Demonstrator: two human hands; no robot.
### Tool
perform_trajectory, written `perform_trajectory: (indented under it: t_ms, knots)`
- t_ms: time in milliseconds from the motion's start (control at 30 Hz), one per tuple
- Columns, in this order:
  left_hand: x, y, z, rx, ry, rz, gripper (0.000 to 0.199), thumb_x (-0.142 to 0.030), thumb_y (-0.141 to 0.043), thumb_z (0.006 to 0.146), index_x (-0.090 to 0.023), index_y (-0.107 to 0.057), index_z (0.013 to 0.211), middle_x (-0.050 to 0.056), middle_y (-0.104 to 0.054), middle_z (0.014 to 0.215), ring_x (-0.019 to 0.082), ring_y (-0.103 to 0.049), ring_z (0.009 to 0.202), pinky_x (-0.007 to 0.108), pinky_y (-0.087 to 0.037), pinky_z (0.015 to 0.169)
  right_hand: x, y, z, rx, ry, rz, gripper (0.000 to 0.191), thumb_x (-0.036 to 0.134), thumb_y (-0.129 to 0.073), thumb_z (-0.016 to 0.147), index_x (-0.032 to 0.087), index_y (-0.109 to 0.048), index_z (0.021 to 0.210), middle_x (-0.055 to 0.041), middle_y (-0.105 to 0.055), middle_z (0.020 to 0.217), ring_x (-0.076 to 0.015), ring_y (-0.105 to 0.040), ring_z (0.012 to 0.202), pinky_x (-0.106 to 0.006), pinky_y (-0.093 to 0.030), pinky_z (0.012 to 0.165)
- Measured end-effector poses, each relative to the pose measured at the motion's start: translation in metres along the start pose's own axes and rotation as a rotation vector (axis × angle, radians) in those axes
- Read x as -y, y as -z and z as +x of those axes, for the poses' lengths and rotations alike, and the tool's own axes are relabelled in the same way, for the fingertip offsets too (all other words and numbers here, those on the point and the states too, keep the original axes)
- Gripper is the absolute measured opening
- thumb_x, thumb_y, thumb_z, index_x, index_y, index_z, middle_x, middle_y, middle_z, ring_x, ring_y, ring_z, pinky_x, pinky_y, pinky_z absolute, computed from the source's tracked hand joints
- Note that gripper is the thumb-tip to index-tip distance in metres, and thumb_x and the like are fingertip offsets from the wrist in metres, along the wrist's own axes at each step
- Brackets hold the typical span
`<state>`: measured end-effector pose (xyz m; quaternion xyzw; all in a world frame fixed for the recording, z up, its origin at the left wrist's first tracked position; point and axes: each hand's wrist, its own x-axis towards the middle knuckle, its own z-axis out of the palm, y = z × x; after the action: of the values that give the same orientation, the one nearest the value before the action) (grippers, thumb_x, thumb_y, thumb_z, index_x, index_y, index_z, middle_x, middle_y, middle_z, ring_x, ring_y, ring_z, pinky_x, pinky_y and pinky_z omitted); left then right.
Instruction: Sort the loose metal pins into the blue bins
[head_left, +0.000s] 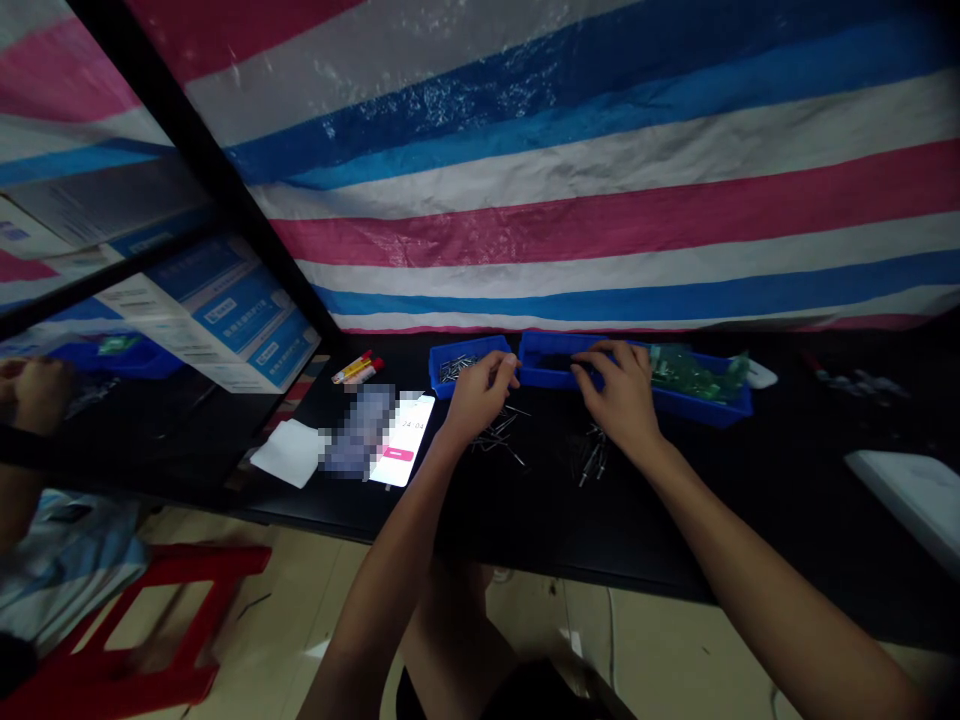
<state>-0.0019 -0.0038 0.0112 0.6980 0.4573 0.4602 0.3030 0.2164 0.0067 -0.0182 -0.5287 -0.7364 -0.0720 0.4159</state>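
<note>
My left hand (481, 398) is at the right end of a small blue bin (433, 372) that holds short metal pieces (455, 368). Its thumb and fingers are pinched together, and anything between them is too small to make out. My right hand (621, 392) reaches over the front edge of a middle blue bin (544, 377), fingers curved and apart, with nothing visible in them. Loose thin metal pins (499, 436) lie on the table below my left hand. Another small pile of pins (594, 460) lies below my right hand.
A third blue bin (709, 408) holds green plastic packets (694, 372). Left on the black table (525, 530) are a lit phone (409, 440), white paper (289, 452) and glue-like tubes (358, 368). A white box (907, 495) is at right. Behind a black frame sits another person (67, 560).
</note>
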Motion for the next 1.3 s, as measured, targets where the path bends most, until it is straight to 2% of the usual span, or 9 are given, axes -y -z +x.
perform_trajectory:
  t_ms: [67,133,233,333,433,600,767,1000,1300]
  knots:
    - [0.0,0.0,0.0,0.0,0.0,-0.001,0.039,-0.046,-0.039,0.1,-0.017,-0.065,0.097,0.002,-0.066,0.074,0.011,-0.06,0.063,0.023,-0.047,0.063,0.006,0.002,0.001,0.131,0.063,0.077,0.019,0.03,-0.051,0.093,0.022,-0.068,0.099,-0.0099,-0.064,0.098,-0.0283,-0.055,0.097,-0.044,-0.044,0.086]
    - [0.001,0.0,0.0,0.002,0.002,-0.007,0.039,-0.046,-0.039,0.1,-0.017,-0.065,0.097,0.002,-0.065,0.074,0.011,-0.06,0.063,0.022,-0.047,0.063,0.012,0.004,0.0,0.328,0.105,0.167,0.018,0.028,-0.05,0.094,0.022,-0.066,0.096,-0.0073,-0.065,0.088,-0.0235,-0.058,0.084,-0.036,-0.045,0.075]
    - [0.002,0.0,0.0,0.003,-0.001,-0.003,0.038,-0.046,-0.039,0.1,-0.017,-0.064,0.097,0.002,-0.065,0.073,0.011,-0.059,0.062,0.022,-0.045,0.062,0.019,0.002,-0.003,0.58,0.098,0.228,0.014,0.027,-0.053,0.092,0.022,-0.065,0.092,-0.0035,-0.065,0.082,-0.018,-0.058,0.071,-0.029,-0.041,0.063]
    - [0.003,0.0,0.0,-0.001,-0.001,0.009,0.039,-0.046,-0.038,0.1,-0.017,-0.064,0.096,0.001,-0.064,0.072,0.011,-0.059,0.061,0.022,-0.045,0.061,0.018,-0.003,-0.007,0.73,0.106,0.208,0.008,0.029,-0.06,0.087,0.022,-0.065,0.087,-0.0022,-0.064,0.081,-0.0169,-0.058,0.069,-0.028,-0.039,0.062]
    - [0.003,0.0,0.0,0.004,0.004,0.028,0.04,-0.046,-0.037,0.1,-0.017,-0.064,0.097,0.001,-0.065,0.072,0.011,-0.059,0.06,0.022,-0.044,0.061,0.013,-0.008,-0.008,0.793,0.106,0.225,0.006,0.026,-0.06,0.086,0.022,-0.063,0.084,-0.0032,-0.065,0.084,-0.0178,-0.059,0.073,-0.028,-0.04,0.065]
    - [0.002,-0.001,-0.001,0.049,-0.009,0.142,0.039,-0.046,-0.037,0.1,-0.018,-0.064,0.099,0.001,-0.067,0.073,0.012,-0.061,0.063,0.024,-0.043,0.064,0.014,-0.007,-0.006,0.691,0.082,0.321,0.009,0.023,-0.05,0.092,0.02,-0.057,0.088,-0.0063,-0.065,0.089,-0.0199,-0.061,0.081,-0.031,-0.043,0.075]
    - [0.003,-0.006,-0.003,0.151,-0.054,0.319,0.039,-0.046,-0.044,0.098,-0.017,-0.069,0.093,0.003,-0.069,0.073,0.015,-0.061,0.066,0.025,-0.038,0.062,0.021,-0.002,-0.003,0.555,0.008,0.45,0.008,0.029,-0.053,0.092,0.022,-0.055,0.089,-0.0024,-0.064,0.082,-0.018,-0.059,0.072,-0.03,-0.043,0.068]
    - [0.006,-0.009,-0.003,0.346,-0.099,0.232,0.032,-0.041,-0.054,0.094,-0.016,-0.074,0.09,0.001,-0.07,0.077,0.012,-0.057,0.066,0.023,-0.037,0.062,0.023,0.003,-0.002,0.411,0.018,0.537,0.006,0.025,-0.06,0.089,0.023,-0.057,0.094,-0.0019,-0.063,0.087,-0.0174,-0.059,0.077,-0.03,-0.046,0.072]
    - [0.013,-0.007,0.0,0.248,-0.13,0.196,0.02,-0.031,-0.059,0.091,-0.018,-0.074,0.092,0.003,-0.073,0.088,0.014,-0.062,0.077,0.025,-0.043,0.072,0.024,0.007,0.002,0.364,0.051,0.532,0.009,0.027,-0.056,0.092,0.023,-0.062,0.096,-0.0051,-0.063,0.092,-0.0193,-0.06,0.081,-0.033,-0.048,0.074]
